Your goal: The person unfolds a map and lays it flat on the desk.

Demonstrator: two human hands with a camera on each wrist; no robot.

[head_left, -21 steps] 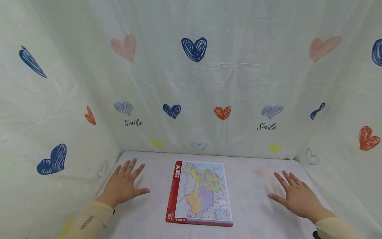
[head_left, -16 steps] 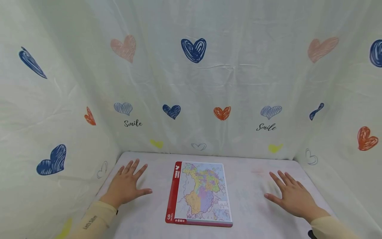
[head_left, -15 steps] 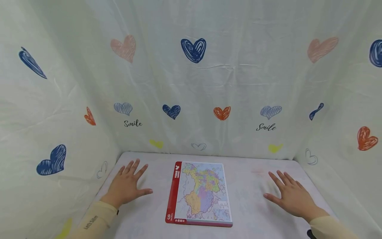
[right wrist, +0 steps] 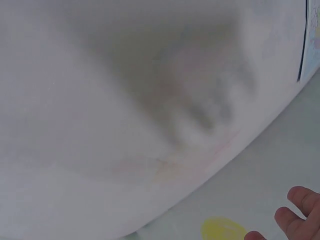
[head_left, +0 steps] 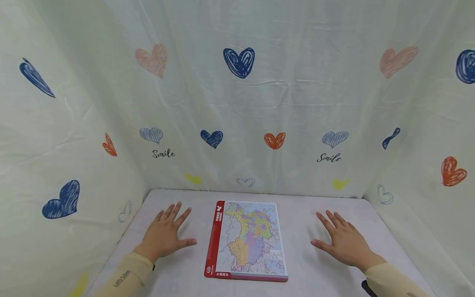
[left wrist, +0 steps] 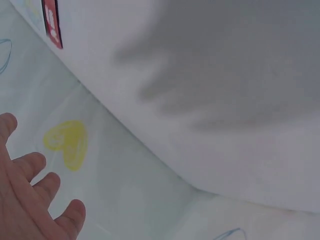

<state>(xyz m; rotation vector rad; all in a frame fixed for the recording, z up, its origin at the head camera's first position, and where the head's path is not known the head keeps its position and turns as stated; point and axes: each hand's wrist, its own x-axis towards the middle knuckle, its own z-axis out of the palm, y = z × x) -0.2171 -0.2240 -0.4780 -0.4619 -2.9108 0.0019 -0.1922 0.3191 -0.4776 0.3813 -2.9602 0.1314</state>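
On a white counter [head_left: 297, 247], near its middle and between a person's two hands, a rectangular map board [head_left: 250, 239] lay flat with its printed face up. A coloured map filled most of that face, and a red band with white lettering ran down the side toward the left hand [head_left: 163, 237]. The near edge showed some thickness; whether it was one slab or several stacked sheets could not be told. The left hand hung to one side of the board and the right hand [head_left: 346, 241] to the other, wide apart from each other, fingers spread, thumbs pointing inward. Neither hand held anything or touched the board, and in the wrist views soft shadows lay on the counter, as if the hands were raised above it. The board looked light and fairly stiff, its smooth face probably a little slippery, its corners likelier to bend than break. The best hold would seem to be by the two long sides, one hand at each, thumbs on top and fingertips beneath. Behind the counter hung a pale curtain [head_left: 304, 107] printed with hearts.
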